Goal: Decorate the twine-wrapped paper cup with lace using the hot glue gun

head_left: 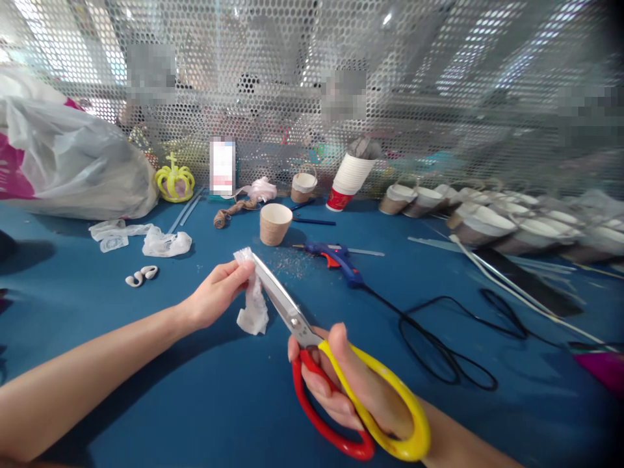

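Blue table (pixel 219 403), scissors (pixel 295 322), white strip (pixel 254 304), red cup print (pixel 340 197) illegible

1. The left hand (pixel 217 292) is bare, with slim fingers (pixel 233 272).
2. Behind those fingers, the left forearm (pixel 107 364) is bare and smooth, and gets wider farther back.
3. The right hand (pixel 363 387) is bare too, and its thumb (pixel 338 341) has a round tip.
4. Behind its fingers, the right forearm (pixel 458 435) is bare.
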A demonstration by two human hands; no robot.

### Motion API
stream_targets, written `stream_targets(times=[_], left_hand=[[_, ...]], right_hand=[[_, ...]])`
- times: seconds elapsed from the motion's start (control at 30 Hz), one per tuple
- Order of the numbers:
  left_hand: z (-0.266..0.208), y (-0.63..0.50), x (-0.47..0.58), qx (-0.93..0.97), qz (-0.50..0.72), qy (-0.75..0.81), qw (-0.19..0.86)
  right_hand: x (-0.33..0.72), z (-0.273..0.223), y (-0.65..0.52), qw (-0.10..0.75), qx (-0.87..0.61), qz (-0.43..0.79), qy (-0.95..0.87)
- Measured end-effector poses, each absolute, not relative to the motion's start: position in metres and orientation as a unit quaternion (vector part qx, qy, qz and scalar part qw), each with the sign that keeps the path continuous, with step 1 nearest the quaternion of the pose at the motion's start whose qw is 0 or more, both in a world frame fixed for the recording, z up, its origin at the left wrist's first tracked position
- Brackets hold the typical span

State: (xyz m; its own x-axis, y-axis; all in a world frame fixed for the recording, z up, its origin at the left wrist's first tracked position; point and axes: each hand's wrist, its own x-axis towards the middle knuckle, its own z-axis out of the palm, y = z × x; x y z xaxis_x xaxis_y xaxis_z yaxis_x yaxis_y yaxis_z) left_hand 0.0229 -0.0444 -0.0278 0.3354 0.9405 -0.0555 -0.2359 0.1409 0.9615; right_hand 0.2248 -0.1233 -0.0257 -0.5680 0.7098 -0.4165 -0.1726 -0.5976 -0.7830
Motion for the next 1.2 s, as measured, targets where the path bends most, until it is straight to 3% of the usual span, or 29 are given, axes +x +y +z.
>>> stream_targets(times=[0.47,1.2], left_hand=[[-0.034,-0.045,0.017,0.639,0.355,0.412,0.543],[-0.032,-0.045,0.016,0.667,0.317,0.362,0.570]], right_hand=[[0.231,-0.029,-0.117,0.245,-0.327,0.860,-0.306],[0.229,-0.016,-0.116,0.270,-0.410,0.793,-0.361]])
